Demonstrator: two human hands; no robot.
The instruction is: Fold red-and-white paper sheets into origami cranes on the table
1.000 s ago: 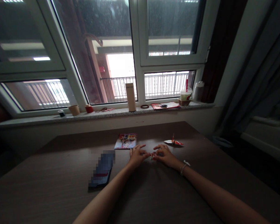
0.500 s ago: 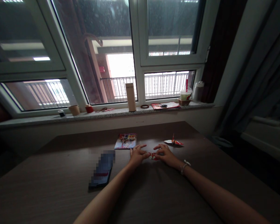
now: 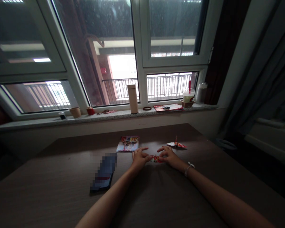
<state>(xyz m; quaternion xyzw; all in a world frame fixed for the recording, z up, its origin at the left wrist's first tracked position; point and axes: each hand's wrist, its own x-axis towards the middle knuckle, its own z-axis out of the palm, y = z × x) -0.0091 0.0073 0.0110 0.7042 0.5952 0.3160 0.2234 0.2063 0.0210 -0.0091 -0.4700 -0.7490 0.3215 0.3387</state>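
A small red-and-white paper crane [image 3: 156, 158] is held between my two hands, just above or on the table. My left hand [image 3: 140, 157] pinches its left side between thumb and fingers. On the right side, my right hand [image 3: 168, 157] grips it the same way, index finger arched over. The fingers partly cover the paper. A second paper crane [image 3: 177, 144], red and white with a thin upright point, stands on the table beyond my right hand. Behind my left hand lies a colourful printed packet [image 3: 128, 143].
A phone [image 3: 104, 173], blurred out, lies on the brown table [image 3: 61, 177] to the left. On the windowsill stand a beige flask [image 3: 132, 98], a paper cup [image 3: 75, 112], red papers with scissors [image 3: 166, 108], a drink cup with a straw [image 3: 188, 95] and a grey bottle [image 3: 201, 93].
The paper between my hands has turned or opened slightly, so more of its red side and a raised middle show. My hands have barely moved.
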